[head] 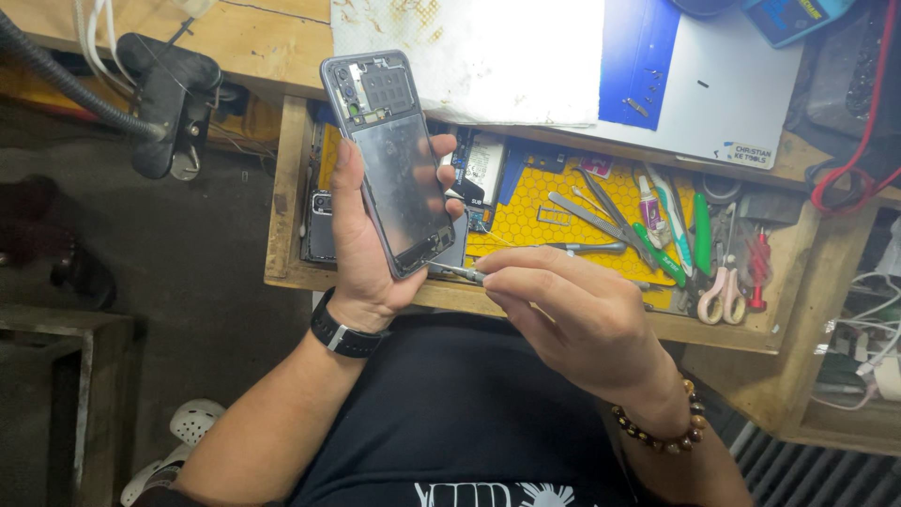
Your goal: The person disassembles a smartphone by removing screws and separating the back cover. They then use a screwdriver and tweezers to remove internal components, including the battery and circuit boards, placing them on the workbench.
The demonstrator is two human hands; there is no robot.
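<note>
Head view, looking down at a bench with an open drawer. Left hand [361, 249] holds a phone [394, 169] upright-tilted, back cover off, bare frame and inner plate facing up; thumb lies along its left edge, fingers wrap the right edge, clamped on the body. Phone sits at about 10 o'clock from frame centre, above the drawer's [282, 188] left end. Right hand [572, 319] is at 5 o'clock from the phone, fingertips pinched together on a thin metal tool [460, 272] whose tip meets the phone's bottom edge.

Handling, as judged: the phone is light and stiff, but with the cover off the exposed camera block and inner parts look fragile, and the glossy plate looks slippery. Hold by the side rails, as now, not by the open face. The tool is slim and rigid, best pinched near its tip.

Labels and packages: a white mat [713, 94] with a blue panel lies at 1 o'clock, with a small rectangular sticker at its lower right corner. A small white tube [649, 208] with a pink label lies in the drawer at 3 o'clock, on a yellow honeycomb mat [535, 211]. Beside it are tweezers [601, 216], a green-handled tool [702, 235] and pink-handled scissors [721, 291]. A second phone [319, 230] lies in the drawer behind the left hand.
</note>
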